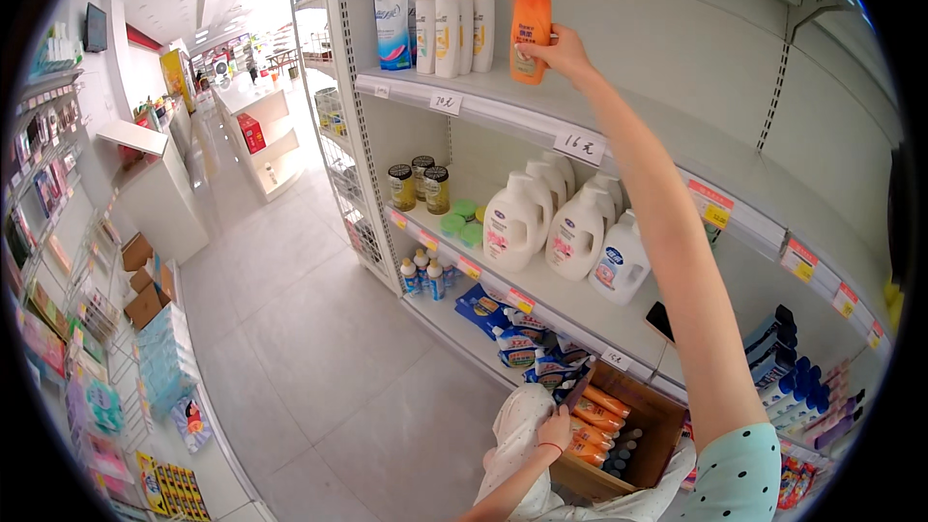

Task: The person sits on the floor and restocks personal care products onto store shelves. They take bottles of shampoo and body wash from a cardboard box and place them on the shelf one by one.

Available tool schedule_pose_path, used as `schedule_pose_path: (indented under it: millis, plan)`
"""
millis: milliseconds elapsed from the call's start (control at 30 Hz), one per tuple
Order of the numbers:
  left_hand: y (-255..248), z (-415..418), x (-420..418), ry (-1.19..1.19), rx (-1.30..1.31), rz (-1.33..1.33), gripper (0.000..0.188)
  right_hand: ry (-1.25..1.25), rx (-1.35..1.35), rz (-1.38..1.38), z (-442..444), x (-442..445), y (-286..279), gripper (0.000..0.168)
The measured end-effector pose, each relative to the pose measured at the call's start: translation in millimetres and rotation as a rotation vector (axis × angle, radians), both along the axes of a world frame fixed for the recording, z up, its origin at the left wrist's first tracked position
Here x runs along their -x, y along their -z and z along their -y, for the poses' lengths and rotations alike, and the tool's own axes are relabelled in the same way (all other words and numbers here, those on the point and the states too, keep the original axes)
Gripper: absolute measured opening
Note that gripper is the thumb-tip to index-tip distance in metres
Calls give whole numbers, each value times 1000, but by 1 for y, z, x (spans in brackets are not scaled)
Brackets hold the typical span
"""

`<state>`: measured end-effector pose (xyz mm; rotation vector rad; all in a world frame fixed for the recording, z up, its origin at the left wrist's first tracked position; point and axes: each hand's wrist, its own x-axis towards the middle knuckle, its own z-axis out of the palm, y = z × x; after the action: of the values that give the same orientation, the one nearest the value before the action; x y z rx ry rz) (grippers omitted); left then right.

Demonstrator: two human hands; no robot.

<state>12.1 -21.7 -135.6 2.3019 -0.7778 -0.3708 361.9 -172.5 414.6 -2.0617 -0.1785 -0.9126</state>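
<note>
My right hand (562, 52) grips an orange shampoo bottle (531, 32), held upright at the front of the top shelf (500, 90). Whether its base touches the shelf I cannot tell. To its left stand several white bottles (451, 32) and a blue-and-white refill pouch (392, 27). Low down, my left hand (555, 429) is on the raised flap of an open cardboard box (638, 395) between my knees. Inside the box lie several orange bottles (596, 417) and several grey-capped bottles (620, 453).
White jugs of liquid detergent (573, 232), black-lidded jars (436, 190) and green tubs (453, 223) occupy the middle shelf. Blue pouches (522, 337) lie below. A phone (660, 320) rests near the shelf edge. Across the tiled aisle (290, 362) are a hanging-goods rack and cardboard cartons (147, 293).
</note>
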Motion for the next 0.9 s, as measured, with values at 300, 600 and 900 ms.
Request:
schedule_pose_path:
  millis: [300,600,900]
  plan:
    - [5,-7,-3,-14,112,0,23,-76,-136,-208,-24,-48,11,52]
    - [-4,-5,-7,33,34,-102,22,-82,-52,-188,-17,-98,19,51]
    - [-8,-8,-3,-14,88,-106,26,49,92,-145,-17,-119,30,59]
